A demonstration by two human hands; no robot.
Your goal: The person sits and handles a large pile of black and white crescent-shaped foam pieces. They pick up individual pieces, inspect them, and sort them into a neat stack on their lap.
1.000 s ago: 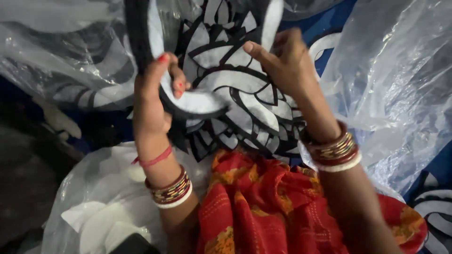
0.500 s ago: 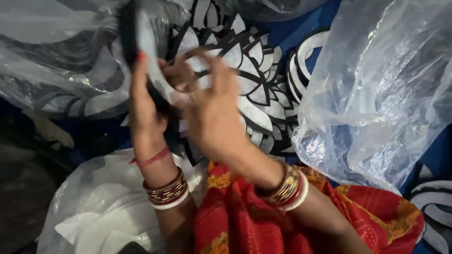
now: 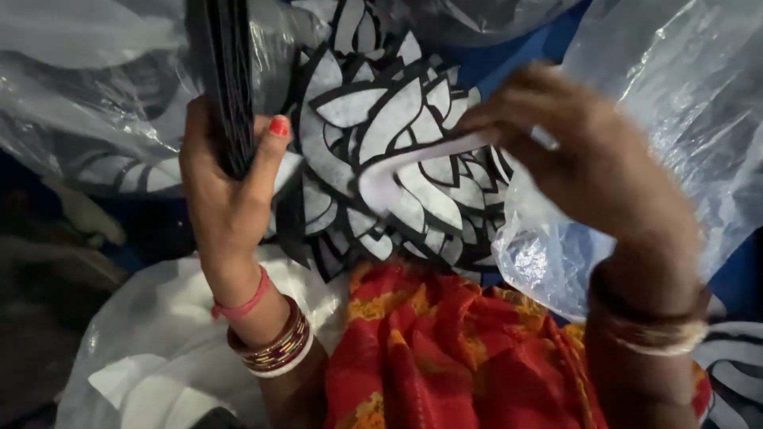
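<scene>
Left hand [image 3: 226,199] fingers grip black stack [image 3: 229,79] | right hand [image 3: 580,151] fingers pinch white cutout [image 3: 397,179]

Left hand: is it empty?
No, the left hand grips an upright stack of thin black cut-out pieces between thumb and fingers.

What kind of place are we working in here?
Likely a home or small craft workspace, worked seated: black-and-white cut-out fabric shapes, clear plastic bags of material, and a stack of black pieces in the left hand.
</scene>
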